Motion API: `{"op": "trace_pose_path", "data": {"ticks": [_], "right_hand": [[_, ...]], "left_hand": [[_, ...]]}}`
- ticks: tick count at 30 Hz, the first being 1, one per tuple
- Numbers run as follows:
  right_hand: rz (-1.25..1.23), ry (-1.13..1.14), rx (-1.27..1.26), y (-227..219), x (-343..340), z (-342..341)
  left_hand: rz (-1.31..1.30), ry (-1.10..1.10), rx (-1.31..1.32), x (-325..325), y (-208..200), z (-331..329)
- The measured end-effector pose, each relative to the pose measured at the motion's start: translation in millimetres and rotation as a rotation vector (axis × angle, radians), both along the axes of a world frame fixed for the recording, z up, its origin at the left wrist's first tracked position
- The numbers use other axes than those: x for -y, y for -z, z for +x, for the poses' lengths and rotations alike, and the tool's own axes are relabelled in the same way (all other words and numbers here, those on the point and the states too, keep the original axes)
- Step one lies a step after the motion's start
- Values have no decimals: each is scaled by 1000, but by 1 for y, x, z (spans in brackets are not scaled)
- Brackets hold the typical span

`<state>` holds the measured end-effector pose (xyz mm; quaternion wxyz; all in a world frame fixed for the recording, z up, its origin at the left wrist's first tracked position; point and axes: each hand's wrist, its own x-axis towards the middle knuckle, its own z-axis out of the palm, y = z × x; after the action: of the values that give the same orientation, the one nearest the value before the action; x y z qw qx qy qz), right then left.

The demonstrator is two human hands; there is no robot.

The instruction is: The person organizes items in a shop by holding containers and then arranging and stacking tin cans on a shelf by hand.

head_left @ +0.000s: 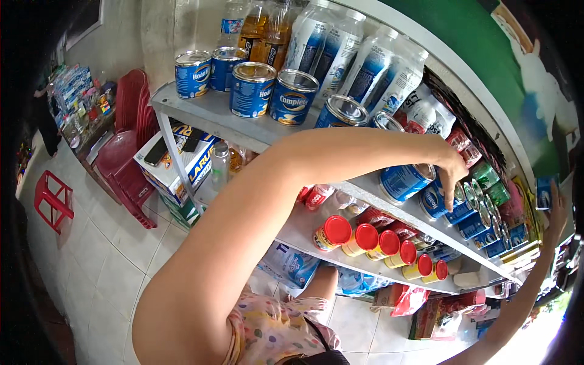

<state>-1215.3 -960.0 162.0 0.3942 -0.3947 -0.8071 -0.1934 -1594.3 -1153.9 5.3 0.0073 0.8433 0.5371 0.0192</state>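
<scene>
My left arm stretches across the top shelf (243, 135), and my left hand (451, 167) bends down over a blue can (431, 201) in the front row. Its fingers hang over the can's top and side; the thumb is hidden. Out at the far right, my right hand (556, 214) is closed around another blue can (543, 191), held up off the shelf. Just left of my left hand stands a larger blue can (406, 181). To its right, small blue cans (474, 222) stand close together in rows.
White-and-blue bottles (359, 64) and amber bottles (277, 36) line the shelf's back. Below, red-lidded tubs (365, 237) stand in a row. Stacked red chairs (125, 152), a low red stool (53, 198) and a carton (173, 158) with a phone (156, 152) are at the left.
</scene>
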Motion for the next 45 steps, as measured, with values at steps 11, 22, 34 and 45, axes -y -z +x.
{"op": "trace_pose_path", "data": {"ticks": [11,22,34,45], "right_hand": [[-231,-783,-268,0,231,-241],[-404,-1292,32,66,356,-525],[-474,-1223,79,112,383,-630],[-509,-1274,44,141,376,-635]], "left_hand": [[1040,-289,296,328,-40,-259],[890,-746,1114,403,83,-330],[964,-817,981,404,80,-302],[729,-684,1199,409,72,-303]]}}
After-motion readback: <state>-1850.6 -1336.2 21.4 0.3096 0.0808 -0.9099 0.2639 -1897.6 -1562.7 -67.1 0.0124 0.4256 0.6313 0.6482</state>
